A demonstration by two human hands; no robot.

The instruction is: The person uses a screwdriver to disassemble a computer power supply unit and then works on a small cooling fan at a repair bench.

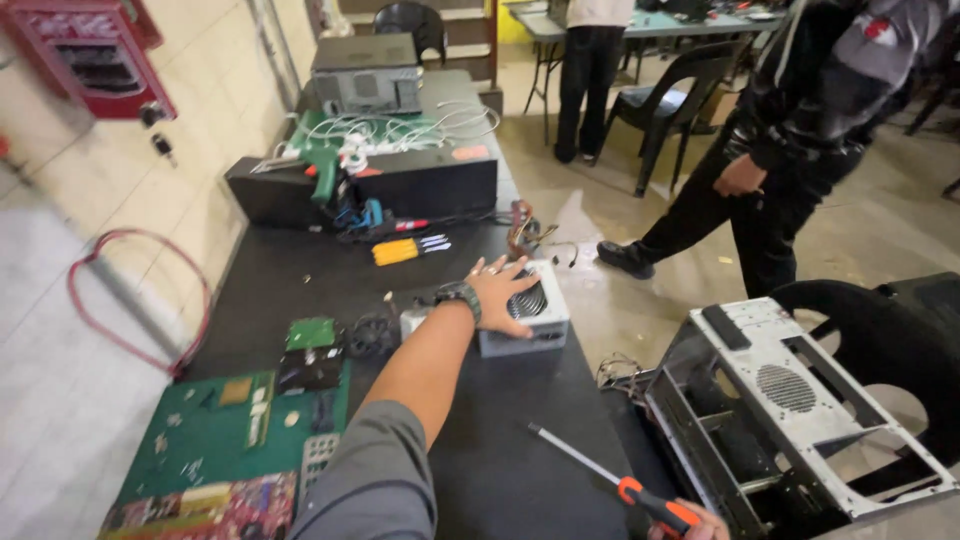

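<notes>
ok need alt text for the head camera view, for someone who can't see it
The person's left hand rests flat on a grey power supply unit on a black table, while the right hand holds an orange-handled screwdriver. An empty computer case lies to the right, circuit boards to the left; another person walks past.

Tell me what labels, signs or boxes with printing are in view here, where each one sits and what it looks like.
Red wall cabinet: upper left wall, boxy, pale printed panel on its front.
Orange sticker: top of the long black case at mid table, small rectangle.
Colourful printed box: near left table edge, flat, red and multicoloured.
Left hand rests on a grey power supply; no label shows.
</notes>
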